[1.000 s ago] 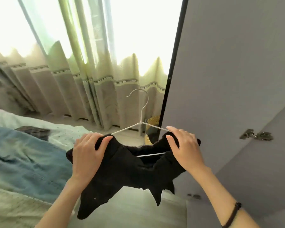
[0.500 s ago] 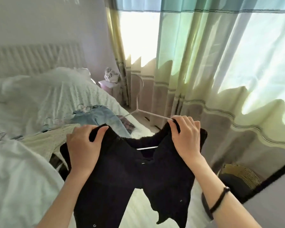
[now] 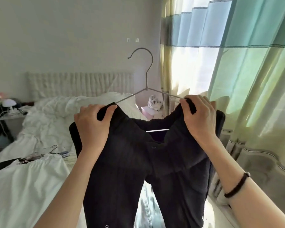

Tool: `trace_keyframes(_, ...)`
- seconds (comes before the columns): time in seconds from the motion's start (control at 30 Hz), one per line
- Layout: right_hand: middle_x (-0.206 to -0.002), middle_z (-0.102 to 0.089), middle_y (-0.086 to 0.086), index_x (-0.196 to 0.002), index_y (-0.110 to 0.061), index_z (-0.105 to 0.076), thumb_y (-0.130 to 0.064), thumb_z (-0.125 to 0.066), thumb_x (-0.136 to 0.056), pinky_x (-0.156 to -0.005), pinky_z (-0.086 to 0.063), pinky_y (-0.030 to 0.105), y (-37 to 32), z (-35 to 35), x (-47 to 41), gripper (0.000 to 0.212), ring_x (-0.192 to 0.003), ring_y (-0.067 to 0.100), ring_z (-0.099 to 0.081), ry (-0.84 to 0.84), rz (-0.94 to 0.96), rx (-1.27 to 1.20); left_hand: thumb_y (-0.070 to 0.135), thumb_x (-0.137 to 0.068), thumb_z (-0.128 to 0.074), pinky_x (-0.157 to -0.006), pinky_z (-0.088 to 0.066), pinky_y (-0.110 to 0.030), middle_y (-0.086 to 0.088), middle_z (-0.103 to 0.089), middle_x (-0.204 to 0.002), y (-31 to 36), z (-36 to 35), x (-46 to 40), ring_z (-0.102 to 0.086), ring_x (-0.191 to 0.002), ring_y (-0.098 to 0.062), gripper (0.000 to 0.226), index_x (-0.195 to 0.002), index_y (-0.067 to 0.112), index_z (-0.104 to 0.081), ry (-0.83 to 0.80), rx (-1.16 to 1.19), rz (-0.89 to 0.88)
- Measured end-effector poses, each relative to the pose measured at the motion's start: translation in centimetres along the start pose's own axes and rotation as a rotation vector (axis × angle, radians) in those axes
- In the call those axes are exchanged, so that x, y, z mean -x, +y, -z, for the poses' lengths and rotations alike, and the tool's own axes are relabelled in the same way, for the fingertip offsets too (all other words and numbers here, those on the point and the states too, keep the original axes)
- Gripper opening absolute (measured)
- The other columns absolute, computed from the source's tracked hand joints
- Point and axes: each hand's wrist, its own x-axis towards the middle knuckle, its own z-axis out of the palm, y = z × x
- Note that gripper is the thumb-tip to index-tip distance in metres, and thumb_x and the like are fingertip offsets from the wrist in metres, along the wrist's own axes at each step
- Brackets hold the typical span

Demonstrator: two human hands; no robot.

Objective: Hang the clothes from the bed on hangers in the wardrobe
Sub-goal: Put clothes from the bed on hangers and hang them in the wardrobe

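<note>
**Black garment on wire hanger, held up over the bed**

The black garment (image 3: pixel 138 162) is draped on a white wire hanger (image 3: pixel 146 83) and is held in the air in front of the person, above the bed (image 3: pixel 44 122). It appears to be a pair of trousers, with two legs hanging down; this is a judgement from the shape. The hanger's hook points up and to the left.

Hands: the left hand (image 3: pixel 92 125) is curled over the garment's left upper edge, thumb pinching the fabric against the hanger arm. The right hand (image 3: pixel 199 117) is closed likewise on the right upper edge, where a fold of cloth is gripped over the wire. A dark band is worn on the right wrist.

The lower crossbar of the hanger is seen through the gap at the waist. More hangers (image 3: pixel 44 153) lie on the bed beside pale clothing (image 3: pixel 23 186). A striped curtain (image 3: pixel 237 79) hangs to the right. The wardrobe is not in view.

Risks, as judged:
- The waist seems only stretched over the hanger ends; if either grip is released early, slipping off one arm is likely.
- The thin wire could tilt under uneven weight.
- The hanging legs could snag on the bed when the garment is carried.
- The hook could catch the curtain in turning.
</note>
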Motion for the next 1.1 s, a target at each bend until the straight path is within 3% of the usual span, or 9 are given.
trace_keyframes(0.23,-0.090,-0.069,0.002,-0.092,-0.010,-0.068,-0.028,-0.054,-0.090,-0.084,-0.029,0.027,1.4,-10.8,-3.3,0.023,-0.086,0.022,-0.061,-0.057,-0.019,-0.164,0.038,-0.085,-0.062,-0.085,-0.031,-0.034,-0.005,-0.066,-0.082,-5.0,-4.3,-5.6,-0.054,-0.087,-0.026,0.031,-0.086,0.008,-0.069,0.018,-0.152,-0.048)
trace_keyframes(0.5,-0.088,-0.069,0.002,-0.094,-0.011,-0.068,-0.027,-0.057,-0.092,-0.084,-0.025,0.025,5.4,-23.9,-5.1,0.020,-0.087,0.022,-0.059,-0.252,-0.082,-0.314,0.043,-0.086,-0.059,-0.089,-0.029,-0.032,-0.005,-0.066,-0.086,-12.4,-12.3,-8.4,-0.056,-0.092,-0.027,0.035,-0.088,0.010,-0.069,-0.078,-0.309,0.045)
trace_keyframes(0.7,-0.093,-0.069,0.002,-0.095,-0.012,-0.068,-0.029,-0.056,-0.091,-0.089,-0.027,0.029,7.6,-32.3,-4.5,0.021,-0.091,0.023,-0.059,-0.484,-0.150,-0.347,0.044,-0.090,-0.052,-0.087,-0.037,-0.040,-0.002,-0.065,-0.097,-19.2,-17.3,-8.4,-0.052,-0.098,-0.025,0.034,-0.094,0.013,-0.065,-0.288,-0.439,0.180)
trace_keyframes(0.83,-0.096,-0.069,0.004,-0.096,-0.011,-0.067,-0.031,-0.054,-0.092,-0.097,-0.035,0.040,9.3,-38.1,-2.7,0.024,-0.094,0.024,-0.058,-0.659,-0.200,-0.331,0.044,-0.092,-0.047,-0.085,-0.037,-0.038,-0.002,-0.064,-0.101,-24.8,-20.8,-7.2,-0.052,-0.099,-0.025,0.034,-0.099,0.016,-0.063,-0.457,-0.536,0.234)
trace_keyframes(1.0,-0.099,-0.067,0.003,-0.099,-0.014,-0.066,-0.034,-0.050,-0.094,-0.094,-0.032,0.036,12.1,-46.3,1.2,0.026,-0.097,0.024,-0.057,-0.852,-0.283,-0.262,0.045,-0.094,-0.042,-0.084,-0.038,-0.037,-0.002,-0.062,-0.105,-31.7,-26.1,-5.2,-0.052,-0.102,-0.024,0.035,-0.104,0.018,-0.061,-0.656,-0.621,0.302)
trace_keyframes(1.1,-0.104,-0.068,0.004,-0.104,-0.015,-0.066,-0.035,-0.051,-0.093,-0.096,-0.036,0.041,13.6,-51.5,3.8,0.028,-0.100,0.026,-0.058,-0.937,-0.339,-0.218,0.046,-0.095,-0.039,-0.082,-0.041,-0.037,-0.001,-0.062,-0.102,-37.0,-29.6,-3.3,-0.054,-0.098,-0.023,0.036,-0.102,0.018,-0.061,-0.753,-0.643,0.333)
